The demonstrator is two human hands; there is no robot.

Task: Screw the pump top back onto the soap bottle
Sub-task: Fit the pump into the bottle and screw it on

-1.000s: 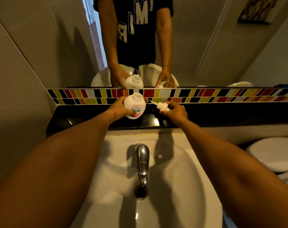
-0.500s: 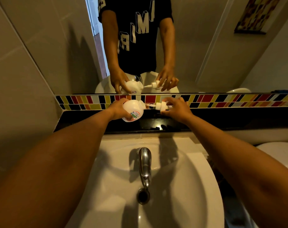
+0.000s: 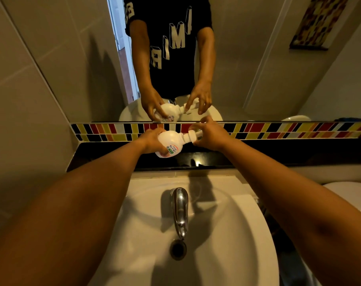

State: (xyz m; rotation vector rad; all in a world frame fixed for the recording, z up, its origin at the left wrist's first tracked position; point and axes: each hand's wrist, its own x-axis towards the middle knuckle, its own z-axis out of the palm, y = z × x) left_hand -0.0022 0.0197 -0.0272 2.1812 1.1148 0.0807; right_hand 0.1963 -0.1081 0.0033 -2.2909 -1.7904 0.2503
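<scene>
A round white soap bottle (image 3: pixel 171 144) with a green and pink label is tipped on its side, neck pointing right, held above the black ledge. My left hand (image 3: pixel 151 141) grips its body from the left. The white pump top (image 3: pixel 193 135) sits at the bottle's neck, with my right hand (image 3: pixel 211 134) closed around it from the right. The pump's tube is no longer visible. How far the threads are engaged is hidden by my fingers.
Below the hands a white basin (image 3: pixel 247 223) holds a chrome tap (image 3: pixel 180 209) over a drain (image 3: pixel 178 249). A glossy black ledge (image 3: pixel 278 153) and a coloured tile strip (image 3: pixel 289 131) run under the mirror (image 3: pixel 247 58). A white toilet lid (image 3: pixel 353 195) lies at the right.
The bottle went from upright to lying sideways. My right hand brought the pump in from the right, and its tube has gone into the neck. The view shifted slightly downward.
</scene>
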